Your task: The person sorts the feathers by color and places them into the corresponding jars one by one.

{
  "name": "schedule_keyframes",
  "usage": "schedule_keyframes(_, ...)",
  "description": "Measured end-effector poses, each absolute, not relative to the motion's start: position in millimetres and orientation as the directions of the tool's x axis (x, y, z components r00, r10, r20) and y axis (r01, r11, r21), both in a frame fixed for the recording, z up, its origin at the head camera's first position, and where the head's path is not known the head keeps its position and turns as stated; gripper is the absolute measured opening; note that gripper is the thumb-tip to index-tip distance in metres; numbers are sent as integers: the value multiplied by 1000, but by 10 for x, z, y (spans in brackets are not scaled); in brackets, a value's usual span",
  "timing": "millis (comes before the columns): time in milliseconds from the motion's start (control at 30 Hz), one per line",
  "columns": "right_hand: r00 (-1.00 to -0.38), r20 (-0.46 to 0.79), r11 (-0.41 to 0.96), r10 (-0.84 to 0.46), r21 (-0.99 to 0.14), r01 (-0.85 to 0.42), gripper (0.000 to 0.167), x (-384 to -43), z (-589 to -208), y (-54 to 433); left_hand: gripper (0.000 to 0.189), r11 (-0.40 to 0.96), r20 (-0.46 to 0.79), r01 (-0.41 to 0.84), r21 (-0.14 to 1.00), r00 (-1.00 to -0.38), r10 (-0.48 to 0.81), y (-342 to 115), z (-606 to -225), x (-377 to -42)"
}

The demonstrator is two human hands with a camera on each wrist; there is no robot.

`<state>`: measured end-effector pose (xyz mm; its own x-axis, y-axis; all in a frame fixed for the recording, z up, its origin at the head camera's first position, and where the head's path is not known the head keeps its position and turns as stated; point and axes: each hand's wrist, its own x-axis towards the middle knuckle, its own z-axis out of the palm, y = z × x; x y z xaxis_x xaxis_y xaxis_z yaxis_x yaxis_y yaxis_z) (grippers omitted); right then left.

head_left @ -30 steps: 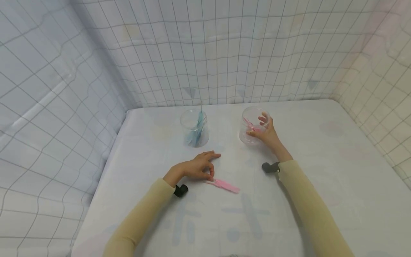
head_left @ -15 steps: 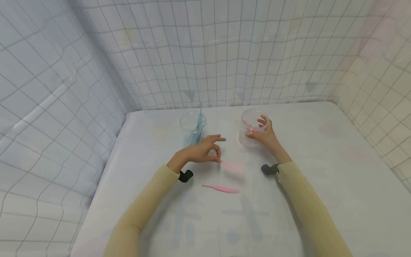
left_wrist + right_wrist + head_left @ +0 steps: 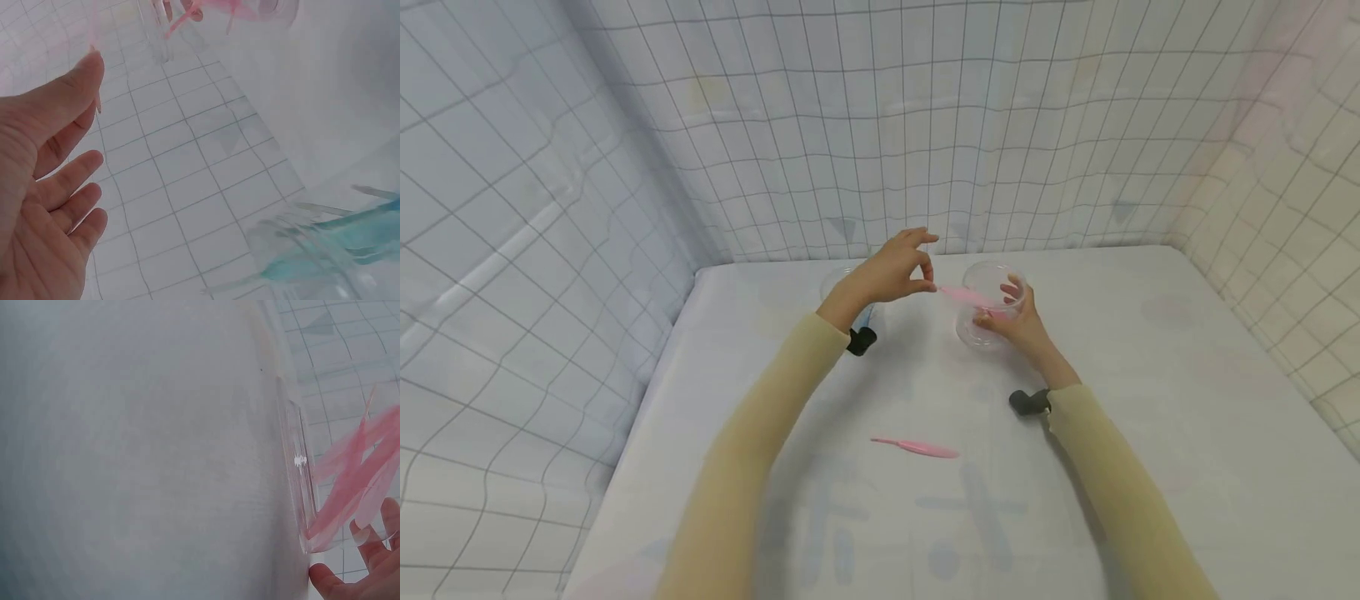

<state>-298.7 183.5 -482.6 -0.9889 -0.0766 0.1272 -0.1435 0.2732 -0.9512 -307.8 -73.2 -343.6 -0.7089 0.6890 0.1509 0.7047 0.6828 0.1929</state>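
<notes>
My left hand [image 3: 891, 271] pinches a pink feather [image 3: 964, 297] by its quill between thumb and index finger, the other fingers spread. The feather's vane reaches over the mouth of a clear round jar [image 3: 970, 330]. My right hand [image 3: 1026, 325] grips that jar from its right side. Several pink feathers [image 3: 353, 478] lean inside it in the right wrist view. Another pink feather [image 3: 925, 448] lies on the table nearer me.
Left of the gripped jar stands a second clear jar [image 3: 833, 283], partly hidden behind my left hand. Teal feathers [image 3: 350, 231] are in it. A white cloth covers the table [image 3: 1150, 400], and grid-patterned curtains [image 3: 895, 125] surround it at the back and sides.
The left hand has lifted one pink feather from the table and carried it up and forward to the right jar's mouth. The right hand still holds that jar in place.
</notes>
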Motion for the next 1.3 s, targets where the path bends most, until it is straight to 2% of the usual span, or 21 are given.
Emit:
schedule_keyframes(433,-993,83,283,-83,-953,-104,100,-3001,-4839,1856,19,731,149,680,-58,-718,680,-214,-3283,-3234)
schedule_keyframes(567,-990,111,271,-86,-954,-131,100,-2996,-4853,1857,23,720,181,692,-63,-701,690,-214,-3329,-3226)
schedule_keyframes(700,-986,143,266,-86,-950,-161,98,-2993,-4857,1864,25,709,205,705,5,-695,689,-302,-3398,-3173)
schedule_keyframes(900,-987,143,292,-76,-943,-159,98,-3002,-4868,1877,19,673,204,711,204,-703,681,-543,-3610,-3023)
schedule_keyframes(1100,-983,155,288,-95,-941,-176,98,-3008,-4867,1863,15,583,167,682,442,-701,693,-838,-3980,-2767)
schedule_keyframes(1300,-985,152,287,-85,-943,-170,100,-2990,-4844,1867,21,489,98,615,618,-677,729,-1118,-4414,-2454)
